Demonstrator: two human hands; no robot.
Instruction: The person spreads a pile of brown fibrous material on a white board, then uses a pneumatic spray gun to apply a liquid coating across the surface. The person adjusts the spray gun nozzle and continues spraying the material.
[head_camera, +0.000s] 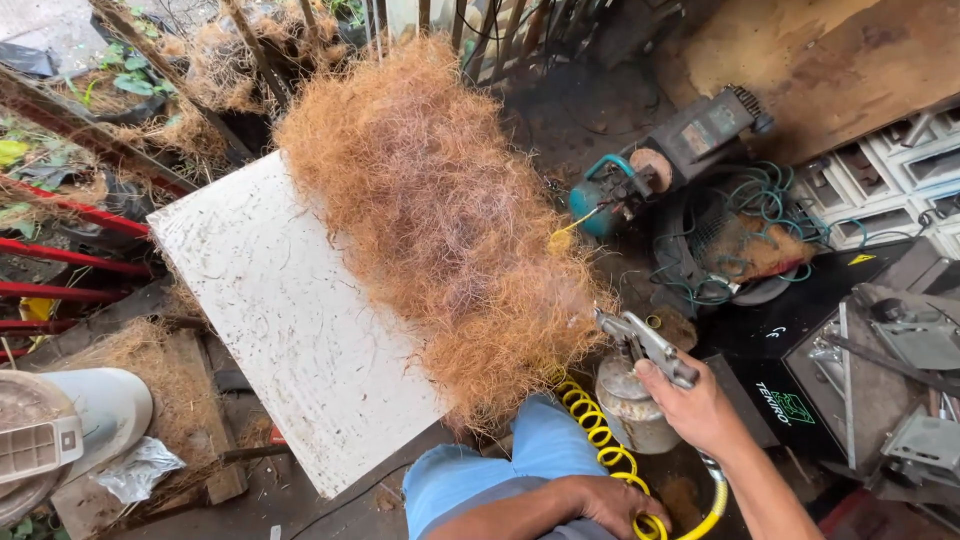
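Observation:
My right hand (702, 410) grips a metal spray gun (645, 345) with a grey cup (630, 405) under it, its nozzle aimed at the near edge of a large mat of orange-brown coir fibre (435, 210). The fibre lies across the right half of a white board (290, 330). My left hand (605, 503) rests low on my knee, fingers closed around the yellow coiled air hose (600, 440) that runs to the gun.
A small teal air compressor (650, 165) and a tangle of green hose (750, 230) lie to the right. A white fan (60, 430) stands at lower left. Red metal bars (70, 255) and loose fibre line the left side. Metal parts (900, 350) sit at right.

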